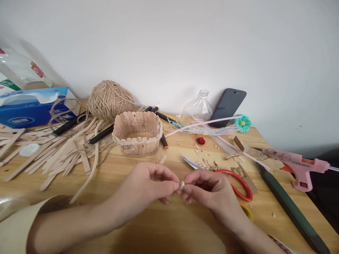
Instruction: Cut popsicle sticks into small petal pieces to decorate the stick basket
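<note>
Both my hands meet over the front middle of the wooden table [169, 225]. My left hand [150, 183], with a ring on one finger, and my right hand [209, 188] pinch a tiny pale piece [182, 184] between their fingertips. Behind them stands a small basket of wooden sticks [137, 132] trimmed with a bead string. Red-handled scissors [227, 176] lie just right of my right hand, among wood shavings.
A pile of wooden sticks [53, 151], a ball of twine [109, 98] and a blue tissue box [31, 106] lie left. Black markers [102, 134], a cut plastic bottle [197, 106], a phone [227, 106], a red rose [200, 140] and a pink glue gun [296, 164] sit right.
</note>
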`<state>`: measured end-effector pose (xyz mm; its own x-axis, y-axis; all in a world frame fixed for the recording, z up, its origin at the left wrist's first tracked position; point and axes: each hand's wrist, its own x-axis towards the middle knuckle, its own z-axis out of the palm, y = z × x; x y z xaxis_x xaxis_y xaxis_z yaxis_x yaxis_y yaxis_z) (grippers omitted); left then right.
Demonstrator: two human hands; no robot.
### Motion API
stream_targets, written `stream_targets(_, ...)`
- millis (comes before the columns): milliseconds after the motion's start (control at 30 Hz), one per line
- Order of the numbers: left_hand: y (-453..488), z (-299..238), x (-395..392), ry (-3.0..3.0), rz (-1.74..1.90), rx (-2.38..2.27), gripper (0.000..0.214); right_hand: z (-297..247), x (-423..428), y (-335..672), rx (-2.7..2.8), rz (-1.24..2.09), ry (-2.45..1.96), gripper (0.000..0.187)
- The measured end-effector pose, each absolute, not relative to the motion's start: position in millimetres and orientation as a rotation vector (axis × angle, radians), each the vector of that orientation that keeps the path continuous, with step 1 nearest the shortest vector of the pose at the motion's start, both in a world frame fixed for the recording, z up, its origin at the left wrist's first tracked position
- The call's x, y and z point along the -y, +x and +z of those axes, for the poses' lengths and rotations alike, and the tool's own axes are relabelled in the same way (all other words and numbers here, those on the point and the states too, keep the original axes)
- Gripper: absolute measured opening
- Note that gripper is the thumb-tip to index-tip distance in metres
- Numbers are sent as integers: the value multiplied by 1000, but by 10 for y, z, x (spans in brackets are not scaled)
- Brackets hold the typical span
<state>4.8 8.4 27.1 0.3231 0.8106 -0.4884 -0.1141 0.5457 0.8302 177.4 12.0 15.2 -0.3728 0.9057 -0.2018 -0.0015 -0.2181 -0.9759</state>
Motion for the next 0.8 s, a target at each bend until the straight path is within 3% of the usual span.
stream_targets(400, 38, 273, -68, 797, 692, -1065, 7, 57, -97, 1789, 1238, 1728, -1017, 5)
stream_targets(800, 52, 242, -46, 800, 715, -1058, 11, 50, -52, 1778, 1351, 1540, -1041, 6)
